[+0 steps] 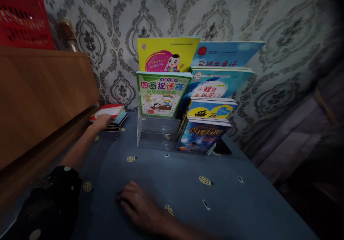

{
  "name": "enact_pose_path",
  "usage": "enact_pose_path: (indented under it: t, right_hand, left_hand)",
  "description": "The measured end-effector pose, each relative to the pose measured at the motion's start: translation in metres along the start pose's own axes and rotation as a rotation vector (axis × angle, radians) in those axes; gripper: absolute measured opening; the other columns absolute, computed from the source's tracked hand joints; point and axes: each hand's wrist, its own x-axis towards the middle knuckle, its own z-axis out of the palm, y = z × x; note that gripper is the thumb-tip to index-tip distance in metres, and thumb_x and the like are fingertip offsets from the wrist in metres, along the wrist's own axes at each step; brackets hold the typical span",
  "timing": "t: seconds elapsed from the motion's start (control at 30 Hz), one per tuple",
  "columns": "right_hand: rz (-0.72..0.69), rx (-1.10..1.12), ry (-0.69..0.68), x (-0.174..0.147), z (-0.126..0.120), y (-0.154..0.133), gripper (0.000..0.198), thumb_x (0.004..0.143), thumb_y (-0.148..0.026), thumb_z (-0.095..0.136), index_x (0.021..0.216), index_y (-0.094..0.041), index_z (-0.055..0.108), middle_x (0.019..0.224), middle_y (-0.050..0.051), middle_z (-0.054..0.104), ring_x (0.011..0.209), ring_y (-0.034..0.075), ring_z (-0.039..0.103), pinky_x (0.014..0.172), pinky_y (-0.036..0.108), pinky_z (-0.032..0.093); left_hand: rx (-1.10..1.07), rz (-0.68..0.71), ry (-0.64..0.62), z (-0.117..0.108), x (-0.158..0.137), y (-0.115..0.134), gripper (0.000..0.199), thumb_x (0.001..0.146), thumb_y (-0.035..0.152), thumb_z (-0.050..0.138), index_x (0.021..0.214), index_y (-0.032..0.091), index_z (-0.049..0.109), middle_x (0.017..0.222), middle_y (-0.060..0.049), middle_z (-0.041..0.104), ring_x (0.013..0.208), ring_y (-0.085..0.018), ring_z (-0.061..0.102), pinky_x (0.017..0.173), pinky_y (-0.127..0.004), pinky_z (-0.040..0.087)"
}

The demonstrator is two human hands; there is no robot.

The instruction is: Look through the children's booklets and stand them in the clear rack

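At the far left my left hand [103, 121] is closed at the near edge of a red book [109, 110] with a whitish patch, on top of a small stack of books [119, 120]. Its fingertips are partly hidden. My right hand [137, 205] hovers over or rests on the table in front, blurred, fingers loosely bent and apart, holding nothing. Beyond it stands a clear stepped book rack [158, 134]. A yellow book [169, 53] and a green-bordered book [163, 95] fill its left back rows; several books, including a dark blue one [202, 136], fill the right side.
A blue cloth with pineapple prints covers the table [182, 182]. On the left a wooden cabinet [45, 100] borders it, with a red basket [24, 18] on top. A dark flat object [222, 147] lies right of the rack. Patterned wallpaper stands behind; a curtain [290, 118] hangs right.
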Motion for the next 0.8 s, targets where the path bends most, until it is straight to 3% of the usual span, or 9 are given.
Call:
enact_pose_path:
  t: [0.2, 0.43, 0.53, 0.67, 0.8]
  right_hand:
    - [-0.006, -0.013, 0.009, 0.001, 0.011, 0.009, 0.019, 0.094, -0.012, 0.051, 0.104, -0.019, 0.066, 0.105, 0.006, 0.07, 0.101, 0.018, 0.061, 0.099, 0.032, 0.043]
    - [-0.015, -0.013, -0.024, 0.002, 0.011, 0.011, 0.017, 0.094, -0.012, 0.051, 0.103, -0.019, 0.065, 0.106, 0.006, 0.069, 0.101, 0.018, 0.06, 0.098, 0.032, 0.041]
    - [-0.011, -0.015, -0.019, 0.002, 0.01, 0.01, 0.017, 0.093, -0.012, 0.052, 0.102, -0.019, 0.064, 0.105, 0.006, 0.069, 0.1, 0.018, 0.06, 0.096, 0.032, 0.042]
    - [-0.004, -0.023, -0.012, 0.002, 0.011, 0.011, 0.016, 0.092, -0.012, 0.053, 0.101, -0.019, 0.064, 0.104, 0.006, 0.069, 0.1, 0.018, 0.06, 0.097, 0.032, 0.041]
    - [-0.003, -0.036, -0.029, 0.001, 0.011, 0.012, 0.015, 0.091, -0.013, 0.055, 0.101, -0.019, 0.065, 0.104, 0.006, 0.07, 0.101, 0.018, 0.061, 0.099, 0.031, 0.04]
  left_hand:
    - [0.186, 0.001, -0.031, -0.007, -0.011, 0.014, 0.029, 0.087, 0.016, 0.045, 0.099, 0.013, 0.071, 0.111, -0.019, 0.071, 0.107, -0.033, 0.065, 0.087, -0.038, 0.046]
    - [0.251, -0.062, -0.029, -0.015, -0.018, 0.022, 0.038, 0.097, 0.035, 0.038, 0.111, 0.018, 0.069, 0.117, -0.014, 0.072, 0.11, -0.029, 0.066, 0.086, -0.033, 0.048]
    - [0.276, -0.13, -0.036, -0.013, -0.011, 0.031, 0.044, 0.097, 0.041, 0.038, 0.112, 0.014, 0.069, 0.117, -0.019, 0.071, 0.111, -0.033, 0.065, 0.085, -0.037, 0.049]
    - [0.303, -0.22, -0.063, -0.01, 0.001, 0.045, 0.041, 0.092, 0.033, 0.045, 0.112, 0.006, 0.07, 0.115, -0.026, 0.07, 0.108, -0.036, 0.066, 0.084, -0.04, 0.051]
    - [0.298, -0.224, -0.089, -0.009, 0.01, 0.054, 0.038, 0.089, 0.023, 0.046, 0.113, 0.006, 0.07, 0.114, -0.026, 0.07, 0.108, -0.035, 0.067, 0.085, -0.039, 0.051]
